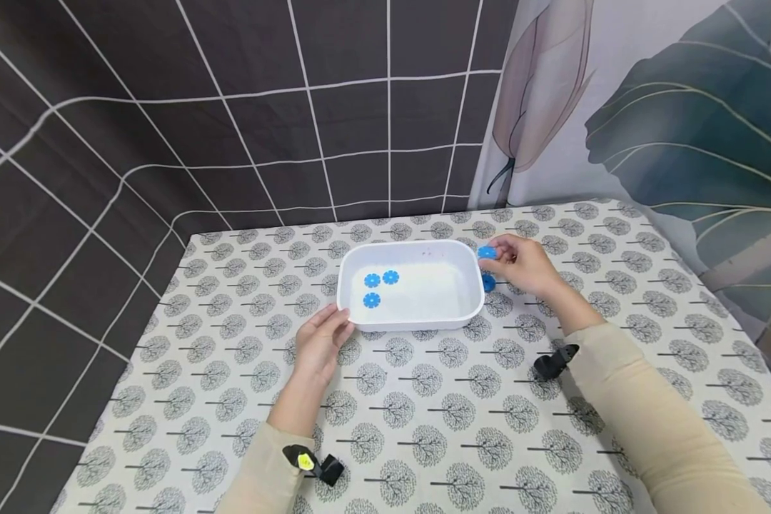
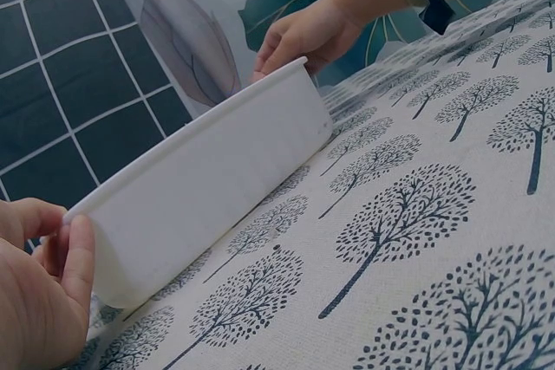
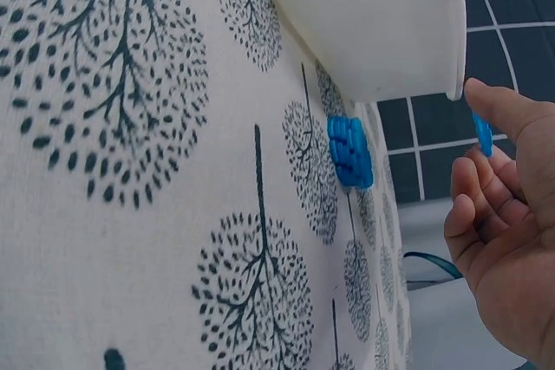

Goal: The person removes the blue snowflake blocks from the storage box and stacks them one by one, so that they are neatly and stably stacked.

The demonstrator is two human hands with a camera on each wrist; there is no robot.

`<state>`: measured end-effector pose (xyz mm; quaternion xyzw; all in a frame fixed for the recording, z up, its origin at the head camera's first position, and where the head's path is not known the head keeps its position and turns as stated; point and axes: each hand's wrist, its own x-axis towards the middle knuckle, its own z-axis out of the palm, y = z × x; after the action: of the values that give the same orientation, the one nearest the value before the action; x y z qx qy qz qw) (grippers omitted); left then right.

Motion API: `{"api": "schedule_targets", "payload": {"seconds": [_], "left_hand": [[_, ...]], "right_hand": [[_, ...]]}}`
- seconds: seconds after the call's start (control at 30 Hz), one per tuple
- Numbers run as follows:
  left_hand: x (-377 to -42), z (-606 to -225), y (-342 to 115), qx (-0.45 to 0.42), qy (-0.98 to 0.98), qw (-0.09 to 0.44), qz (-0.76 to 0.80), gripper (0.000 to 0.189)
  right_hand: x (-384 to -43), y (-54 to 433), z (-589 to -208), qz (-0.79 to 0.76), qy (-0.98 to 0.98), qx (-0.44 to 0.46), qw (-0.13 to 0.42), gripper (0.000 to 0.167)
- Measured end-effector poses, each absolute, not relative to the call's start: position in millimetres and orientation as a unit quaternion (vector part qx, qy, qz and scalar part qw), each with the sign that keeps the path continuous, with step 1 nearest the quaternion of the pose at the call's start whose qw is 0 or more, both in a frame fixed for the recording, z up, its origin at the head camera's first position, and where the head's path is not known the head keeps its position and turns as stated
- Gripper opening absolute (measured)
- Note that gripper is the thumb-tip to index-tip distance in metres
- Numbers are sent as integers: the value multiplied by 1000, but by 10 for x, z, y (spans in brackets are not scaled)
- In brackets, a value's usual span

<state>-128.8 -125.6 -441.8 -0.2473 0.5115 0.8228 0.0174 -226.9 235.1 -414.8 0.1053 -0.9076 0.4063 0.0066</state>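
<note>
The left hand (image 1: 323, 343) pinches the near left corner of the white tub (image 1: 430, 291), inside which three blue discs (image 1: 372, 280) lie; the right hand (image 1: 520, 265) pinches a single disc (image 1: 487, 252) at the right rim. A loosened pinch could drop this disc outside the tub, and a low-swinging wrist could scatter the disc stack (image 3: 350, 152) standing just beside it on the desk (image 1: 427, 414).

Tub (image 1: 417, 324): one. Discs: three discs (image 1: 372, 300) inside the tub, one disc (image 1: 487, 252) held at its right end, one stack (image 3: 349, 152) just right of it, number unclear. Grips: two, left grip (image 1: 321, 341) and right grip (image 1: 524, 265). Wrist cameras (image 1: 555, 362): two. Desk (image 1: 424, 400) beneath the tub: one.
</note>
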Motion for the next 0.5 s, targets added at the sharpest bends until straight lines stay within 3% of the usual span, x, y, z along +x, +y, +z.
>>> {"api": "schedule_targets", "payload": {"seconds": [0.5], "left_hand": [[-1285, -4408, -1258, -249, 511, 15, 822, 35]], "right_hand": [[-2233, 2424, -4276, 403, -909, 107, 4, 36]]}}
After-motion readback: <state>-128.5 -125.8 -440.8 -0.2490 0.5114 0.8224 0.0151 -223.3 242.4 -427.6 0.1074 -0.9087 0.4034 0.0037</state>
